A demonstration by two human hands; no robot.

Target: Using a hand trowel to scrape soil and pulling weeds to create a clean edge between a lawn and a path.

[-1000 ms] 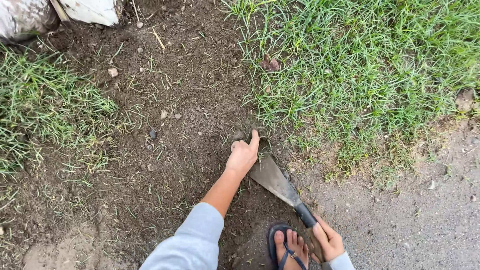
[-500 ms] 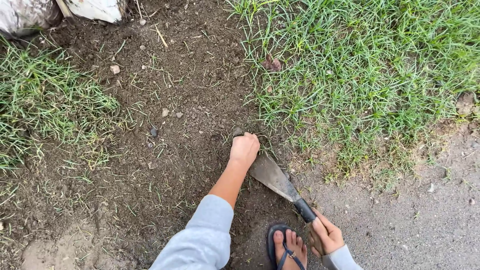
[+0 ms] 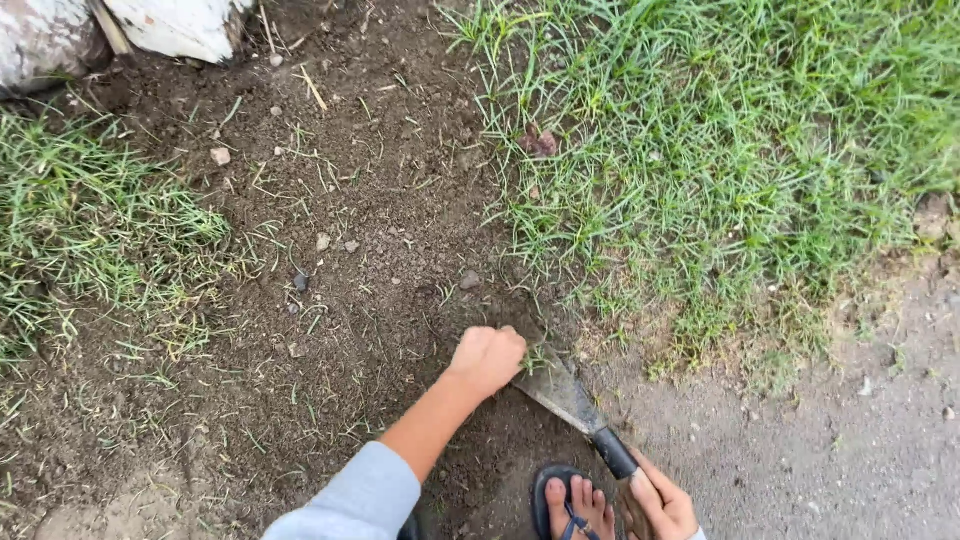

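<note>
My left hand [image 3: 487,358] is closed in a fist over bare soil, and a few green blades of a tuft of grass [image 3: 536,360] stick out at its right side. It rests against the tip of a wide, dirty metal blade [image 3: 563,393] that lies flat on the ground and points up-left. At the bottom edge, my right hand [image 3: 662,505] grips the blade's black handle [image 3: 616,454]. The grass patch's [image 3: 720,150] edge lies just above and to the right of the fist.
My foot in a dark sandal [image 3: 573,503] stands on the soil between my arms. More grass [image 3: 90,220] grows at the left, small stones [image 3: 322,241] dot the dirt, and a pale tree base [image 3: 170,22] sits top left. Grey gravel [image 3: 850,440] covers the lower right.
My left hand went from fingers spread at the grass edge to a closed fist and pulled back toward me. The blade and my right hand also drew back a little.
</note>
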